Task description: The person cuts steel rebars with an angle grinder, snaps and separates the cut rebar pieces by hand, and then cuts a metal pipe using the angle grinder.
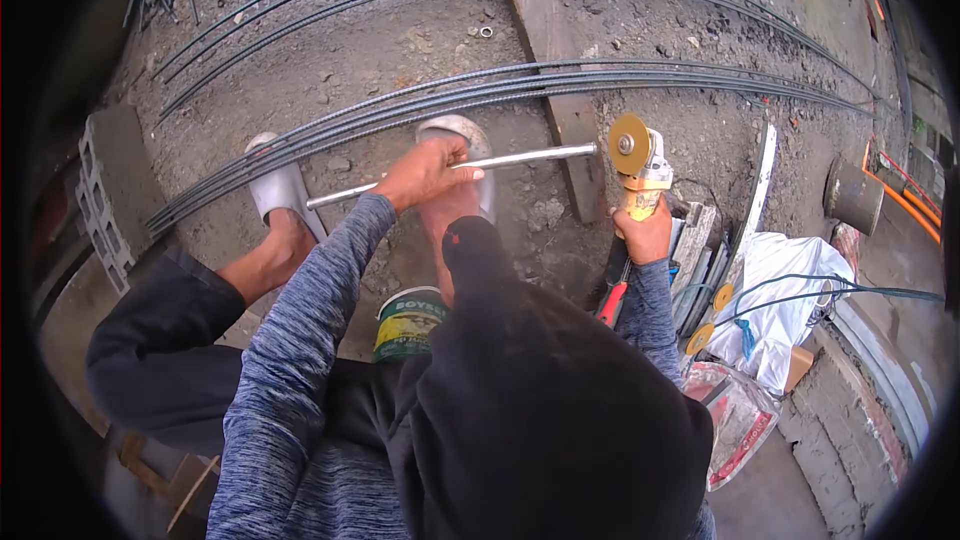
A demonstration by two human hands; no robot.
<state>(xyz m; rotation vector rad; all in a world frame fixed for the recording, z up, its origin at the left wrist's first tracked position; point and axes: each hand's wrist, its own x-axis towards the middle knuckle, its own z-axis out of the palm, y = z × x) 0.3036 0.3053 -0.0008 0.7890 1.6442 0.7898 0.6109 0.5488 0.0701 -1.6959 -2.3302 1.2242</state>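
Note:
My left hand (432, 170) is closed around a thin silvery metal pipe (535, 156), held roughly level above my feet. In my right hand (645, 235) is a yellow angle grinder (650, 176), gripped by its body with the head pointing away from me. Its round gold-coloured cutting disc (628, 145) faces up, close beside the pipe's right end; a narrow gap shows between them. Whether the disc is spinning I cannot tell. Dark cloth (560, 420) hides much of the lower middle.
Long steel bars (430, 97) stretch across the ground beyond my hands, over a wooden plank (575, 135). A hollow block (120, 180) stands left, a paint bucket (408, 325) near my legs. Rightward lie a red-handled tool (612, 304), spare discs (700, 339) and a white sack (790, 270).

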